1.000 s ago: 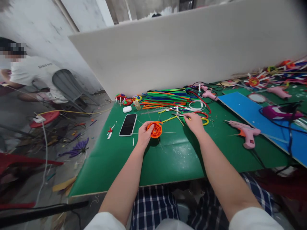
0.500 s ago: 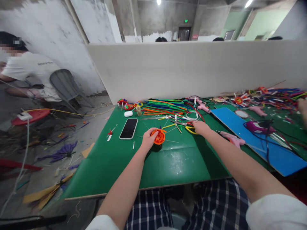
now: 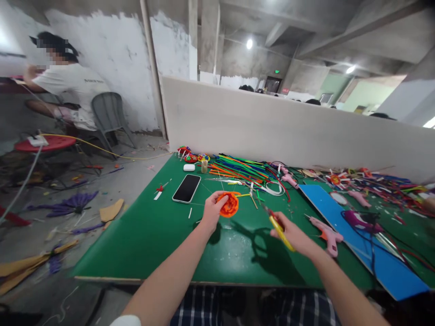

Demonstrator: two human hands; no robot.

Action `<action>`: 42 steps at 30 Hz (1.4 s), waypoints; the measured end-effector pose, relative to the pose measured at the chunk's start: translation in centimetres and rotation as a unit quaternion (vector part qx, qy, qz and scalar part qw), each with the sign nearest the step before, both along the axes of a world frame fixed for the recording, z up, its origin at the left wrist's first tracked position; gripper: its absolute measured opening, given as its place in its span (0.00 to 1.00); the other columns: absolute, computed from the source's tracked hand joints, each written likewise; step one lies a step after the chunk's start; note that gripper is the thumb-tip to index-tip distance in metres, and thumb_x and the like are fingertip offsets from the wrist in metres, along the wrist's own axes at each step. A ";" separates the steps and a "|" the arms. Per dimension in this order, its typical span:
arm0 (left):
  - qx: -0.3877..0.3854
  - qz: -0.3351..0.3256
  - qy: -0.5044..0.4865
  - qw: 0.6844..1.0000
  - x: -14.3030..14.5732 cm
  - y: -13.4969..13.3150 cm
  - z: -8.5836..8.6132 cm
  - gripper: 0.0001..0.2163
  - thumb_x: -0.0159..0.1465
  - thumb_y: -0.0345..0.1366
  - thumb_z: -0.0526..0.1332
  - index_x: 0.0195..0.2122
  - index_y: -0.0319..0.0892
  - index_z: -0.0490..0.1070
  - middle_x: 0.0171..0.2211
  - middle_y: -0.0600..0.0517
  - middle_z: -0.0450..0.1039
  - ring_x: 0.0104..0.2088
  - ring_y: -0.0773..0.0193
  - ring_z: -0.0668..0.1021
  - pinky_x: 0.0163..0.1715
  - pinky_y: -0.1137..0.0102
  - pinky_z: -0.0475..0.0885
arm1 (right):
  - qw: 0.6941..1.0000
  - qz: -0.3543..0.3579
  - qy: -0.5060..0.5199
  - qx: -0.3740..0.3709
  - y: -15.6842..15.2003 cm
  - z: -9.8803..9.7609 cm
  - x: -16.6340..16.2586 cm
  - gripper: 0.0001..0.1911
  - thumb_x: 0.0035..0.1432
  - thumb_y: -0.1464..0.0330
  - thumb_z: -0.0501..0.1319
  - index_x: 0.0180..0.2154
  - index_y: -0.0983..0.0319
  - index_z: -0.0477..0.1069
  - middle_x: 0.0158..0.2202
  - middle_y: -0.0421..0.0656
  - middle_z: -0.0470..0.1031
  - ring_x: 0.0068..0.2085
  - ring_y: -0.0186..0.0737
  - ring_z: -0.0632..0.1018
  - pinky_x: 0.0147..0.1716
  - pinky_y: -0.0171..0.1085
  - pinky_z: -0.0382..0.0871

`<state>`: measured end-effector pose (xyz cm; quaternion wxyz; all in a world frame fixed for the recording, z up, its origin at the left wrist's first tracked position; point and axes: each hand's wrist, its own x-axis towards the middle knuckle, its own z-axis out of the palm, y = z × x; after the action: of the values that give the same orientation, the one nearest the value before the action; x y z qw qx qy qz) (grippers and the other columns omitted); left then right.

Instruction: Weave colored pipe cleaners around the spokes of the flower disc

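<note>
My left hand [image 3: 211,213] is closed on an orange coiled craft flower [image 3: 229,204] with thin wires sticking out, held just above the green table [image 3: 146,240]. My right hand [image 3: 295,236] is lifted over the table and grips yellow-handled scissors [image 3: 279,227], blades pointing up-left toward the flower. A pile of coloured pipe cleaners [image 3: 243,167] lies beyond both hands, against the white partition board [image 3: 288,131].
A black phone [image 3: 186,188] and a white earbud case [image 3: 189,167] lie left of the flower. A pink glue gun [image 3: 324,232], a blue board [image 3: 367,240] and more craft pieces sit to the right. A person in white sits far left by a grey chair [image 3: 108,115].
My right hand picked the yellow scissors out of the pile and drew them back toward me. My left hand lifted the orange flower slightly. The camera tilted upward.
</note>
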<state>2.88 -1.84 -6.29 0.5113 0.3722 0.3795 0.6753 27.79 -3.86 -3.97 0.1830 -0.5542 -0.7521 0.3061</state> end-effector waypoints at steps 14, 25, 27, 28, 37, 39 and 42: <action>-0.059 0.116 -0.051 0.990 2.4 -9.2 1.5 0.09 0.50 0.35 0.59 0.32 0.40 0.68 0.30 0.52 0.71 0.30 0.68 0.73 0.31 0.74 0.67 | 0.978 -0.025 0.199 -0.065 -7.4 -4.4 -6.2 0.19 0.42 0.65 0.58 0.40 0.55 0.60 0.28 0.39 0.64 0.28 0.36 0.65 0.28 0.33 0.61; -0.076 0.097 -0.076 0.989 3.1 -9.6 1.2 0.09 0.50 0.36 0.59 0.32 0.41 0.68 0.28 0.52 0.71 0.28 0.68 0.73 0.29 0.74 0.68 | 0.962 -0.059 0.245 -0.102 -8.5 -4.9 -7.7 0.15 0.41 0.61 0.58 0.35 0.58 0.66 0.22 0.38 0.60 0.21 0.32 0.62 0.17 0.31 0.55; -0.079 0.096 -0.078 0.989 3.1 -9.6 1.3 0.09 0.50 0.36 0.59 0.32 0.40 0.68 0.29 0.51 0.71 0.29 0.68 0.73 0.29 0.74 0.68 | 0.960 -0.060 0.253 -0.101 -8.6 -4.8 -8.0 0.16 0.41 0.61 0.58 0.36 0.58 0.65 0.23 0.38 0.61 0.21 0.32 0.61 0.17 0.31 0.54; -0.080 0.096 -0.078 0.989 3.1 -9.7 1.3 0.09 0.50 0.36 0.59 0.32 0.41 0.68 0.29 0.51 0.71 0.29 0.68 0.73 0.29 0.74 0.68 | 0.960 -0.059 0.256 -0.098 -8.7 -4.9 -8.1 0.16 0.41 0.61 0.58 0.36 0.58 0.65 0.24 0.39 0.61 0.22 0.32 0.61 0.17 0.31 0.54; -0.084 0.100 -0.080 0.988 3.3 -9.9 1.8 0.09 0.50 0.36 0.59 0.32 0.41 0.68 0.29 0.52 0.71 0.28 0.67 0.73 0.29 0.74 0.68 | 0.956 -0.030 0.276 -0.097 -9.3 -5.5 -8.2 0.10 0.46 0.63 0.56 0.33 0.58 0.62 0.22 0.36 0.56 0.21 0.30 0.58 0.20 0.31 0.54; -0.082 0.097 -0.079 0.989 3.3 -9.9 1.8 0.09 0.50 0.36 0.59 0.32 0.40 0.68 0.28 0.52 0.71 0.28 0.67 0.73 0.29 0.74 0.68 | 0.957 -0.023 0.274 -0.096 -9.4 -5.6 -8.1 0.10 0.46 0.63 0.56 0.33 0.58 0.62 0.21 0.36 0.56 0.21 0.31 0.58 0.20 0.31 0.54; -0.080 0.093 -0.077 0.989 3.1 -10.0 1.9 0.08 0.50 0.35 0.59 0.32 0.40 0.68 0.28 0.51 0.71 0.28 0.68 0.73 0.29 0.74 0.68 | 0.957 -0.029 0.270 -0.101 -9.3 -5.6 -8.1 0.12 0.45 0.63 0.56 0.33 0.60 0.61 0.21 0.36 0.57 0.21 0.31 0.58 0.20 0.30 0.55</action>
<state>6.03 -11.83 -4.39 0.5023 0.2403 0.4245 0.7140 19.64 -13.20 -9.55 0.3314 -0.4881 -0.6232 0.5133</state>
